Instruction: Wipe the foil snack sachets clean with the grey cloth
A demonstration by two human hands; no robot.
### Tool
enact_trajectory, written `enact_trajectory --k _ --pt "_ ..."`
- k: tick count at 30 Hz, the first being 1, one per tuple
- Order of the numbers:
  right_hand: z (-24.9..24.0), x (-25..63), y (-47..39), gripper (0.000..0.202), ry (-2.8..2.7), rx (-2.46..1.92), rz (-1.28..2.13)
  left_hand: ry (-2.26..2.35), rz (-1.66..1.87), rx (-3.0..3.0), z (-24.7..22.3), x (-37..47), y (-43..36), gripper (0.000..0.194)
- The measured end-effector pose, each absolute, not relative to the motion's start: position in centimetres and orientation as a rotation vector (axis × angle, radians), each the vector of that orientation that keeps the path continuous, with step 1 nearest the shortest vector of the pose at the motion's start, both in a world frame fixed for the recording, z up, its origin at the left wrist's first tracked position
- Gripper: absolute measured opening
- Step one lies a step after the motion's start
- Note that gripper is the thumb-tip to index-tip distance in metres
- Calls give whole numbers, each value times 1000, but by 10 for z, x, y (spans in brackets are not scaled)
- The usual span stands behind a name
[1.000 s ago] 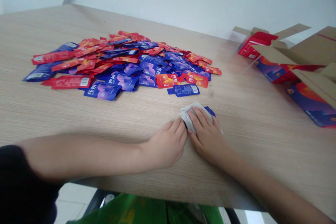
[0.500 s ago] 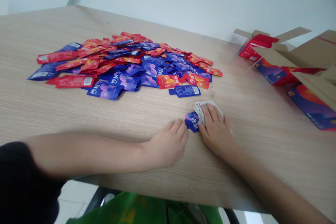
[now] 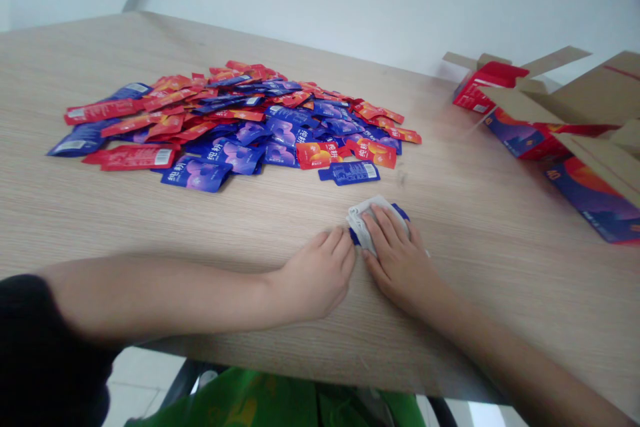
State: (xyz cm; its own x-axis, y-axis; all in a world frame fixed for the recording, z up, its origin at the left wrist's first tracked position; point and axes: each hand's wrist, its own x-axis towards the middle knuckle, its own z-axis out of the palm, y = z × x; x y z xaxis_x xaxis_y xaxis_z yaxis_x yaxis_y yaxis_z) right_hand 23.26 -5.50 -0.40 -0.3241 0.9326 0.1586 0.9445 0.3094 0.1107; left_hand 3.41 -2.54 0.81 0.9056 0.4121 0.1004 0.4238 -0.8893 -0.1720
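Observation:
A blue sachet lies flat on the wooden table, mostly hidden under a folded grey-white cloth. My left hand is closed at the sachet's left end, its fingertips pinching that edge. With fingers laid over the cloth, my right hand presses it down on the sachet. Just behind the hands lies another blue sachet, back side up, at the front of a wide pile of red and blue sachets.
Open cardboard boxes stand at the right: a small red one at the back and blue-orange ones nearer. A pale wall rises behind the table. The table's front edge runs below my forearms.
My right hand has slid left with the cloth, which now covers the middle of the sachet and leaves its right end showing. My left hand stays at the left end.

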Motion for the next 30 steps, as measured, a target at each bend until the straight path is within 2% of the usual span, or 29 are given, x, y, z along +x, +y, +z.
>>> enact_trajectory --k 10,19,30 --pt "-9 254 -42 57 -2382 -1957 -350 -648 -67 -2873 7 35 -25 51" --pt "-2 232 -48 55 -2605 -1634 -211 -615 -97 -2855 7 35 -25 47" --pt "-5 256 -34 54 -2425 -1895 -269 -634 -108 -2852 3 34 -26 53"
